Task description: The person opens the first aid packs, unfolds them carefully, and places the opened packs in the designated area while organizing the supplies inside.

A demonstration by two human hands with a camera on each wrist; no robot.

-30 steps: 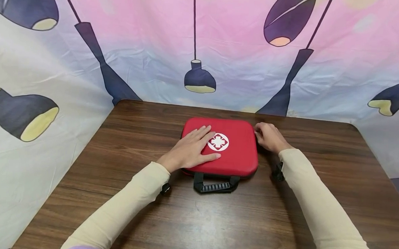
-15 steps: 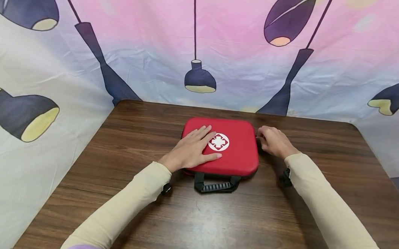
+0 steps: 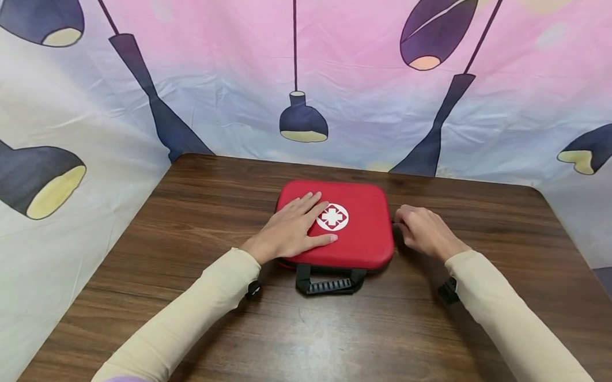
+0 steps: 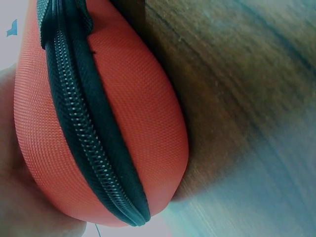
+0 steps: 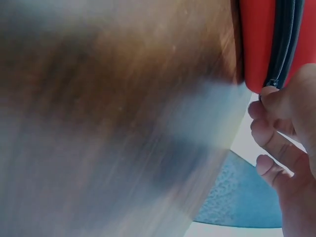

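A red first-aid case (image 3: 357, 240) with a white cross emblem lies flat on the table, its black handle (image 3: 330, 287) toward me. My left hand (image 3: 291, 228) rests on the lid's left half, fingers spread and straight. At the case's right side, my right hand (image 3: 425, 231) pinches the zipper pull (image 5: 269, 89) between thumb and index finger, as the right wrist view shows; the pull is mostly covered by the fingertips. Meshed zipper teeth (image 4: 89, 140) run round the front left corner in the left wrist view.
The brown wooden table (image 3: 298, 335) reaches back to a hanging cloth (image 3: 229, 66) printed with dark lamps. A black wrist strap (image 3: 448, 291) shows below the right sleeve, and another black strap piece (image 3: 253, 289) below the left.
My right hand has moved toward me along the case's right side, pinching the zipper pull. The left hand stays on the lid. The whole head view has shifted slightly.
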